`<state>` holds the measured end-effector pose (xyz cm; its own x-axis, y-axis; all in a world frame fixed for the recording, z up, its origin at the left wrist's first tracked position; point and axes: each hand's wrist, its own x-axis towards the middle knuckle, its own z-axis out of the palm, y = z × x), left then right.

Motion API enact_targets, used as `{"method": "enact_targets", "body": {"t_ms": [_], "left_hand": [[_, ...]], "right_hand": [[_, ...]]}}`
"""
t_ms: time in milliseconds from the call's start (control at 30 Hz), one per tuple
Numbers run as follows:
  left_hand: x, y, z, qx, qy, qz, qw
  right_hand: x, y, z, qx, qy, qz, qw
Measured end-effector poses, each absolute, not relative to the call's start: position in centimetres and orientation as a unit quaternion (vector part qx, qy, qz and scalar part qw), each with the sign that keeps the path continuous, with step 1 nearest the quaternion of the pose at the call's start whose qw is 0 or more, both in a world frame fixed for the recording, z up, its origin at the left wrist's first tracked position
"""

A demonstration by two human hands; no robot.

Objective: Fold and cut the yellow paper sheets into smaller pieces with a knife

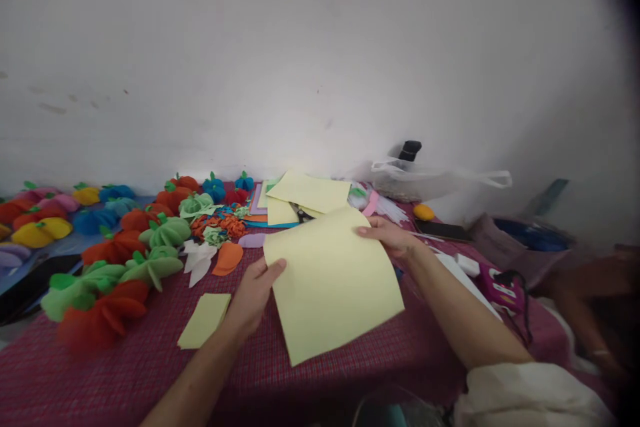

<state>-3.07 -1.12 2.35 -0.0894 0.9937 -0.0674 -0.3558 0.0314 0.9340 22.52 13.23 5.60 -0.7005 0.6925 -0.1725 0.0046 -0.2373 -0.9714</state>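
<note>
A large pale yellow sheet of paper point(335, 287) is held up over the table, slightly curved along its top edge. My left hand point(255, 290) pinches its left edge, thumb on the front. At the upper right edge, my right hand point(387, 237) grips it the same way, with the fingers behind the sheet mostly hidden. A small stack of yellow paper pieces point(205, 320) lies on the tablecloth left of my left hand. Behind the held sheet sits a pile of coloured sheets point(320, 190), with yellow ones on top.
Several coloured paper pumpkins point(165, 233) cover the left side of the red checked tablecloth point(165, 387). Orange and green scraps point(233, 223) lie mid-table. To the right are a plastic bag point(430, 180), a phone point(443, 231) and a magenta power strip point(503, 290). A person's arm point(590, 327) shows at far right.
</note>
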Motion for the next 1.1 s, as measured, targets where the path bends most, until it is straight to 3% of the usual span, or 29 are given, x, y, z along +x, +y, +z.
{"method": "enact_targets", "body": {"t_ms": [267,600,733,900,1100], "left_hand": [[-5.5,1.4,2.0,0.343,0.483,0.486,0.643],[-6.1,1.6,0.6,0.385,0.512,0.435,0.632],[-6.1,1.6,0.7,0.413,0.540,0.465,0.567],[-6.0,1.7,0.7,0.455,0.532,0.444,0.559],[-6.1,1.6,0.3,0.437,0.541,0.438,0.570]], "right_hand": [[21.0,13.9,0.4,-0.309,-0.542,0.765,0.163],[22.8,14.2,0.3,-0.339,-0.597,0.718,0.113],[22.8,13.9,1.0,-0.326,-0.653,0.670,0.137],[22.7,14.0,1.1,-0.335,-0.648,0.628,0.271],[22.6,13.6,1.1,-0.335,-0.686,0.621,0.179]]}}
